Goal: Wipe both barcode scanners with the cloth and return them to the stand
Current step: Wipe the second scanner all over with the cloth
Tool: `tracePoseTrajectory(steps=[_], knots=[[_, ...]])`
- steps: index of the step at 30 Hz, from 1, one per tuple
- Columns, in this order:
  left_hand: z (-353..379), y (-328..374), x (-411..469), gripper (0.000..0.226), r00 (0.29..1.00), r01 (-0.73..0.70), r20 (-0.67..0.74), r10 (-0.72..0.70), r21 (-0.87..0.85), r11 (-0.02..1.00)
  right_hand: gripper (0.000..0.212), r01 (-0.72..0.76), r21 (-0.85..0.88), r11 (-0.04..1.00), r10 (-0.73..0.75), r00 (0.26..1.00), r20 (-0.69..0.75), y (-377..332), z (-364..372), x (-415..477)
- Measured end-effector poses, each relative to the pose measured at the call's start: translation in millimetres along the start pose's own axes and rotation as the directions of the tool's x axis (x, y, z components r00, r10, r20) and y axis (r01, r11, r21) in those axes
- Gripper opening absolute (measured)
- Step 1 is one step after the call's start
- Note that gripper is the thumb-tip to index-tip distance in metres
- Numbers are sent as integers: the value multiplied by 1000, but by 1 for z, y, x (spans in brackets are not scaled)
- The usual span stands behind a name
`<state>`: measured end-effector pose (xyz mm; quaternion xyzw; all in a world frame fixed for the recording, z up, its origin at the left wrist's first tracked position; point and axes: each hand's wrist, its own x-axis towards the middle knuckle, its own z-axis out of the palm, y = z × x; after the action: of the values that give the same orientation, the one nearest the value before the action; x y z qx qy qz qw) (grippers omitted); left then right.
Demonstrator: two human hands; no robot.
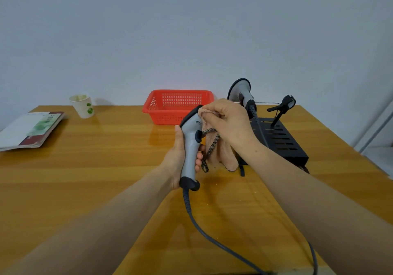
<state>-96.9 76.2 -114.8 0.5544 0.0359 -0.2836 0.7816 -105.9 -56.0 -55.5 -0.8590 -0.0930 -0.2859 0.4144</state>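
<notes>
Left hand [177, 158] is curled round the handle of a grey scanner [190, 147], which is held upright above the tabletop [95, 168]. Right hand [227, 121] is bunched on the cloth [223, 155], and the cloth is pressed against the scanner's head.

Big to small now. The black stand [282, 141] is set at the right, with one cradle [286, 104] empty and the second scanner [242, 94] perched at its left rear. A red basket [176, 104] is parked behind the hands. A booklet [32, 130] is laid at the far left, with a cup [83, 105] near it. The cable [212, 238] is trailed from the scanner's base toward the near edge.

Trouble to be watched: the cloth's woven loop is dangling right by the trigger, and it could be snagged there if the wipe is carried downward. The cable could be pulled taut when the scanner is swung to the stand, and the second scanner could be knocked on the way in.
</notes>
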Motion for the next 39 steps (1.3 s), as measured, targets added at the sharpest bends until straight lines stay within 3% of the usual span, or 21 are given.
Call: tracePoseTrajectory(steps=[10, 12, 15, 17, 21, 24, 29, 32, 39], knots=[[-4, -8, 0, 81, 1000, -23, -17, 23, 7, 1000, 16, 63, -144, 988, -28, 972, 233, 3, -14, 3], [-5, -9, 0, 81, 1000, -14, -14, 14, 7, 1000, 16, 37, -162, 986, -3, 979, 205, 4, -16, 1], [-3, -7, -1, 81, 1000, -13, -10, 13, 8, 1000, 11, -1, -20, 1000, 1, 999, 38, -2, -14, -5], [-1, -5, -1, 82, 1000, -16, -6, 16, 6, 1000, 10, -2, 39, 999, 2, 1000, 2, -5, -10, -6], [1, -3, 0, 81, 999, -37, -34, 38, 28, 999, 17, -47, 144, 988, 49, 999, -9, -5, -4, -9], [-1, -2, 0, 81, 997, -48, -63, 51, 37, 998, 24, -35, 168, 985, 23, 997, 75, -2, -4, -11], [-4, -2, 0, 82, 998, -43, -35, 44, 32, 999, 37, 82, 9, 997, -82, 983, 161, 2, -10, -6], [-2, -1, 0, 80, 999, -38, -20, 38, 4, 999, 34, 154, -95, 984, -136, 976, 167, 4, -12, -7], [-4, 2, -1, 80, 999, -29, -36, 29, 0, 1000, 47, 205, -276, 939, -150, 966, 209, 12, -14, -9]])
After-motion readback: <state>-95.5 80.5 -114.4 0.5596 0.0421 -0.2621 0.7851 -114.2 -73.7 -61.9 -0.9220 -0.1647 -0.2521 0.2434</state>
